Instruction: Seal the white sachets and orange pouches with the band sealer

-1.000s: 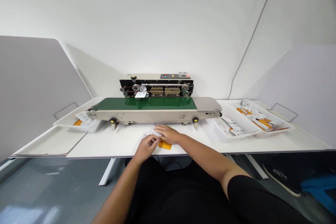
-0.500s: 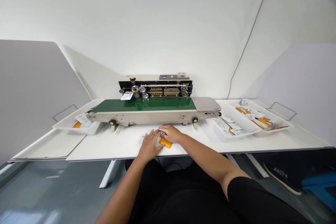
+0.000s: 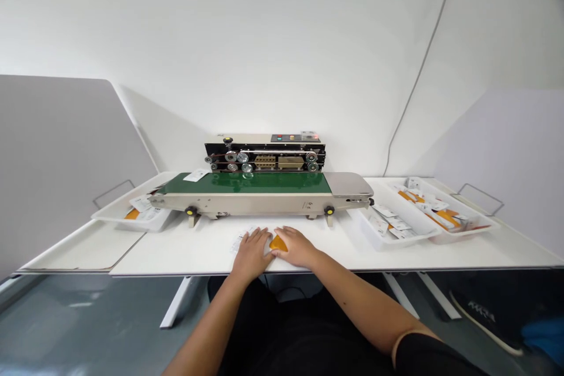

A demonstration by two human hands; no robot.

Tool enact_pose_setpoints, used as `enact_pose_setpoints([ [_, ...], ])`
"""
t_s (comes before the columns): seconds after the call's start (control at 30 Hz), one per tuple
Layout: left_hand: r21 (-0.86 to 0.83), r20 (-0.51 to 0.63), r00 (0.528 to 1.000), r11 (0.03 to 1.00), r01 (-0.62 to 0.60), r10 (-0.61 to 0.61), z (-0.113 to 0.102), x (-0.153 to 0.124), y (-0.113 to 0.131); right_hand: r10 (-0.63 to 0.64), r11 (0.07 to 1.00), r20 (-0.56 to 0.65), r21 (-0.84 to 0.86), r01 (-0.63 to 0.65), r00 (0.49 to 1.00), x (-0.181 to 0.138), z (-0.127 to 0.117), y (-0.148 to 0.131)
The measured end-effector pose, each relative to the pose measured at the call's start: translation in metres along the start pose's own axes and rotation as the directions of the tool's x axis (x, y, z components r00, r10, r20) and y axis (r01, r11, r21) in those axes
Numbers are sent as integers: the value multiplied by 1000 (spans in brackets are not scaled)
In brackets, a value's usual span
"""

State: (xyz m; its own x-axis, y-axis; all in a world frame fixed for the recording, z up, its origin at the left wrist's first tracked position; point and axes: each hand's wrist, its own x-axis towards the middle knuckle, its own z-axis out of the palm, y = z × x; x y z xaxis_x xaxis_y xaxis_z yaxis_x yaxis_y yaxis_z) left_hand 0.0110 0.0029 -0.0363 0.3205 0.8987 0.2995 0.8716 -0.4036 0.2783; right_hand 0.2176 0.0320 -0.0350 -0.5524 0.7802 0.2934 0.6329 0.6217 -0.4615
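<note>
On the white table in front of the machine, my left hand (image 3: 253, 254) lies with its fingers stretched out over white printed packets (image 3: 241, 241), which it partly covers. Close beside it, my right hand (image 3: 297, 247) curls around an orange packet (image 3: 278, 243), thumb and fingers at its edges. The two thumbs almost meet at the packet's near side. Behind the hands stands a band sealing machine (image 3: 264, 155) with a green conveyor belt (image 3: 259, 183). One white packet (image 3: 196, 175) rests at the left part of the belt.
A white bin (image 3: 161, 221) with packets stands left of the conveyor. To the right are two more bins, the nearer bin (image 3: 399, 242) and the farther bin (image 3: 480, 228), holding white and orange packets. The table's front edge (image 3: 343, 274) runs just before me.
The white packet has left the sealer's rollers and moved left onto the belt. My right hand has shifted from the top of the packets to the orange packet's right side.
</note>
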Motion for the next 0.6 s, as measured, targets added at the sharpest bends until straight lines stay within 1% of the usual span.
enact_pose_setpoints([
  [0.07,7,2,1000,1000,-3,3,0,0,-1,-35,999,-21,20,35,999,-7,6,1],
  [0.17,4,14,1000,1000,-1,1,0,0,-2,-87,994,-60,66,91,994,-9,10,2],
  [0.23,-2,19,1000,1000,-7,7,0,1,-3,-87,992,-107,78,96,990,-8,10,2],
  [0.33,-20,27,999,999,-28,29,-3,1,-5,-109,992,-190,49,120,976,-8,8,0],
  [0.47,-96,34,997,993,-72,76,-8,2,-8,-282,958,-248,-20,286,927,-13,4,-8],
  [0.53,-171,10,992,978,-121,125,-11,2,-10,-360,931,-263,-42,362,895,-17,1,-12],
  [0.6,-272,-29,984,946,-176,175,-14,3,-11,-396,914,-291,-38,403,871,-21,-3,-16],
])
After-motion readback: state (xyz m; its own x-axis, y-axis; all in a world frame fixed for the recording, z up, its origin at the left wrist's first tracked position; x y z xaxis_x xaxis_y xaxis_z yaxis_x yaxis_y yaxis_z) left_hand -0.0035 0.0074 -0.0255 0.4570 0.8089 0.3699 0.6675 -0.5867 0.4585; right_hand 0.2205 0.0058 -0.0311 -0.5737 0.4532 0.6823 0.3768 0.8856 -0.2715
